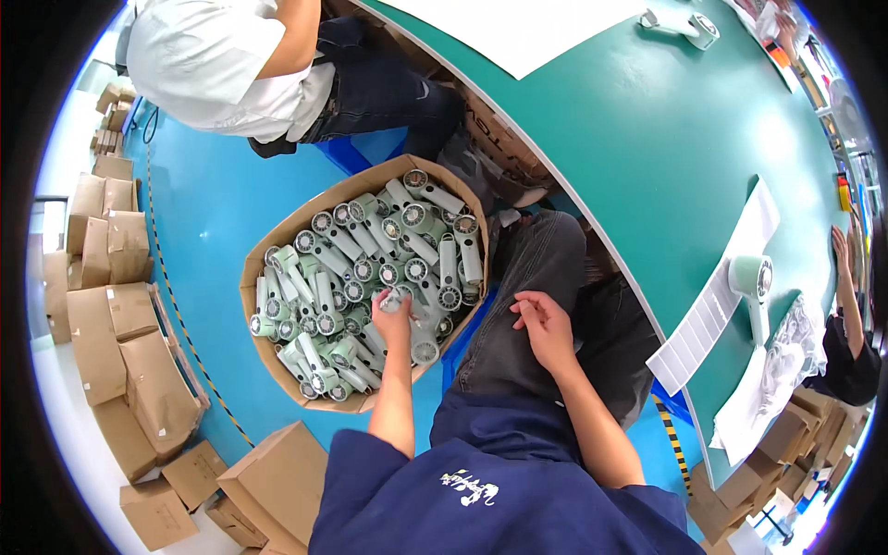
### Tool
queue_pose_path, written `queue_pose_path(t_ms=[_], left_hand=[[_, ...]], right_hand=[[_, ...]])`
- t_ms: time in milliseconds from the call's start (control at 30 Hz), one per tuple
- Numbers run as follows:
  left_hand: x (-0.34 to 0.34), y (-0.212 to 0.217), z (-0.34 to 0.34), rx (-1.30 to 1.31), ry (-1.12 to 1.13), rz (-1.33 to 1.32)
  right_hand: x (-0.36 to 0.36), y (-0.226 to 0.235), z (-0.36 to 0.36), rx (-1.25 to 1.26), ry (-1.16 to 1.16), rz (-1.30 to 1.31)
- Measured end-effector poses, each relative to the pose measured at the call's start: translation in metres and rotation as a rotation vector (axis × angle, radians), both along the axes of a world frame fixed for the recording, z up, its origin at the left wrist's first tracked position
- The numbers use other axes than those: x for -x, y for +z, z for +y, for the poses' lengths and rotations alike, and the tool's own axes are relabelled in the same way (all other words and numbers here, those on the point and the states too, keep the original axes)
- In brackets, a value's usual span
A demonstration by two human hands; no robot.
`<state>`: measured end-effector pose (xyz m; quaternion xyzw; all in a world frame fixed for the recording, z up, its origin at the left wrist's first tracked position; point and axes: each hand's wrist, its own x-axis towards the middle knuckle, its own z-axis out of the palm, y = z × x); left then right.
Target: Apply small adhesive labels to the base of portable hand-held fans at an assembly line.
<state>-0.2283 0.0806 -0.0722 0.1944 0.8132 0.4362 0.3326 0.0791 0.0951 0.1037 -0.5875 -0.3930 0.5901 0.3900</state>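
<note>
Head view: left hand (392,322) curls round a pale-green handheld fan (399,297) on the pile inside the cardboard box (249,291); right hand (549,335) hangs empty, loosely half-curled, over the dark jeans (495,347). I'd lift straight up, gently, so neighbouring fans (416,220) don't snag.

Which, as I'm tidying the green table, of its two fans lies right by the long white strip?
The fan nearer the right hand, beside the crumpled clear plastic. The other fan lies far from the strip, near the large white sheet.
</note>
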Motion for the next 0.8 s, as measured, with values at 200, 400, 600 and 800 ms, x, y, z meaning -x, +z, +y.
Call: queue_pose_path(t_ms=[200, 400, 600, 800], left_hand=[[-0.061, 0.195, -0.021, -0.507, -0.56, 0.42], [-0.145, 0.304, -0.006, -0.842, -1.024, 0.113], [-0.207, 0.299, -0.013, -1.064, -1.372, -0.528], [-0.202, 0.283, -0.042, -0.381, -1.55, -0.628]], right_hand=[[0.027, 0.058, 0.008, -0.254, 0.312, 0.116], [-0.006, 0.117, -0.021, -0.719, 0.331, -0.203], [-0.061, 0.138, -0.112, -0.412, -0.275, 0.211], [-0.067, 0.129, -0.154, -0.368, -0.467, 0.187]])
